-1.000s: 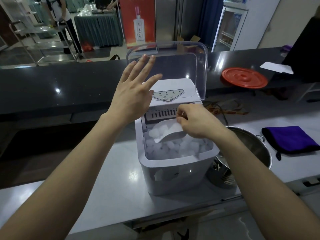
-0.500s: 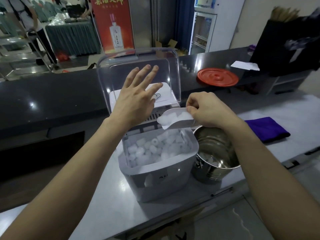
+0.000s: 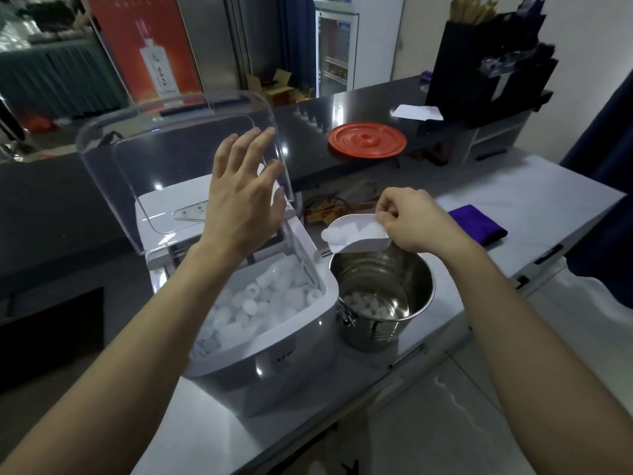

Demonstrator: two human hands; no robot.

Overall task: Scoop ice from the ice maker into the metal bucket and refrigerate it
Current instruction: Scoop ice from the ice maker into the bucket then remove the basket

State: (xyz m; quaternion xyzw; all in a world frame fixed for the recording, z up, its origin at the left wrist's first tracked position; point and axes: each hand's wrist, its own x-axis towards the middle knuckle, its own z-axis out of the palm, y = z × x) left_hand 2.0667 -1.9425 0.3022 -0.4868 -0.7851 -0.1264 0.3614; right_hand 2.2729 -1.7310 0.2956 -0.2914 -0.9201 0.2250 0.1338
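A grey ice maker (image 3: 274, 358) stands on the counter, its bin full of ice (image 3: 260, 303). Its clear lid (image 3: 137, 159) is raised, and my left hand (image 3: 243, 200) rests flat against it with straight fingers. My right hand (image 3: 414, 221) grips a white scoop (image 3: 352, 243) loaded with ice cubes. The scoop hangs just above the far rim of the metal bucket (image 3: 411, 320), which stands right of the ice maker. A small heap of ice (image 3: 366, 305) lies in the bucket's bottom.
A purple cloth (image 3: 479, 224) lies on the counter to the right. A red round lid (image 3: 367, 140) and a white paper (image 3: 416, 113) sit on the dark raised bar behind. A glass-door fridge (image 3: 337, 46) stands at the back. A black organiser (image 3: 486, 70) is at the far right.
My right hand lifted the filled scoop out of the ice maker's bin and carried it right, over the bucket. My left hand stayed against the raised lid.
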